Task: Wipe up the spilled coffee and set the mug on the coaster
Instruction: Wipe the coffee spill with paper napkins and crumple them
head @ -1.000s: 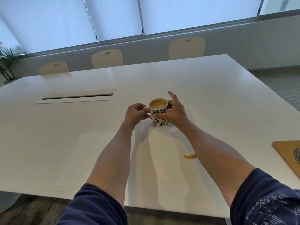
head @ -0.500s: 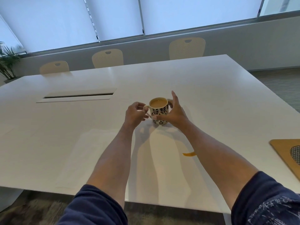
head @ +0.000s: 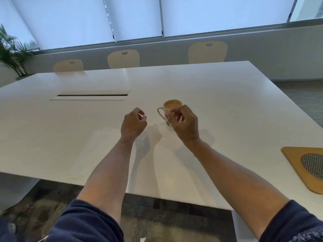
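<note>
Both hands are empty, fingers loosely curled. Right hand [head: 185,123] is just in front of the mug [head: 170,110], clearly nearer than the left hand [head: 133,124]. Mug's upright on the worktop [head: 227,102], coaster [head: 293,159] well off right.

A white table [head: 218,95] carries a mug [head: 168,109] full of light brown coffee, standing upright toward the middle, its handle turned toward the left edge. The right hand [head: 186,124] hovers in front of the mug with fingers loosely curled, holding nothing (whether it touches the mug cannot be told). The left hand [head: 133,124] hangs just left of the handle, apart from it, fingers also loosely curled. A tan coaster [head: 293,159] with a mesh centre lies at the right edge. Three chairs [head: 123,59] stand along the far edge.
</note>
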Demonstrator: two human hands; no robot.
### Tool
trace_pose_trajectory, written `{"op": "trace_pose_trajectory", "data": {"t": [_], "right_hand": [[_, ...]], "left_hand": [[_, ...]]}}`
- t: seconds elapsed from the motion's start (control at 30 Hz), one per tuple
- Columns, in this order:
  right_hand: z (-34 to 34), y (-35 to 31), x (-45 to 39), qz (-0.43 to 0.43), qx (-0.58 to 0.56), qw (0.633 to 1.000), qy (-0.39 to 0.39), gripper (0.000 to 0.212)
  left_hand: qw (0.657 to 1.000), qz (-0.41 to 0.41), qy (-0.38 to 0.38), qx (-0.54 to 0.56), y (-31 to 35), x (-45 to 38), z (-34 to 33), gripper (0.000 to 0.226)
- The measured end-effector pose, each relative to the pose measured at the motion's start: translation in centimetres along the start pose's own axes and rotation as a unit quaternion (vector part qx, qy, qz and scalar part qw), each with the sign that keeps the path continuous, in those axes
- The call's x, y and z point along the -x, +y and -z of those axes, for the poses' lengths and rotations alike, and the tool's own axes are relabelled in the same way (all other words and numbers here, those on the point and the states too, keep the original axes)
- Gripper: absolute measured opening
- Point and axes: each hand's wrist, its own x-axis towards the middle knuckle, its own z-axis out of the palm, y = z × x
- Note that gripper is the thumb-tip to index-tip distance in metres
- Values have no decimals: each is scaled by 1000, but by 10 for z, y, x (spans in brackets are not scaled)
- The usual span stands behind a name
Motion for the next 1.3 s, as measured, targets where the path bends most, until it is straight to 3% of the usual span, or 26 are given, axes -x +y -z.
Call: {"op": "trace_pose_trajectory", "data": {"t": [0.2,0.47,0.67,0.9,1.07,1.3], "right_hand": [[-35,-22,14,-12,14,983,-184,11],[-75,-30,28,-71,111,941,-313,8],[-97,-33,29,-139,144,919,-340,18],[-116,-30,25,-170,205,895,-358,25],[-128,-25,27,-156,253,866,-402,60],[-135,-23,27,-183,215,872,-399,46]], "left_hand": [[1000,22,11,-20,-26,17,25,14],[996,58,11,-65,-84,25,64,22],[988,136,10,-76,-108,31,86,31],[980,174,-52,-86,-131,29,89,65],[965,199,-89,-147,-137,19,89,77],[943,228,-104,-220,-133,11,95,95]]}}
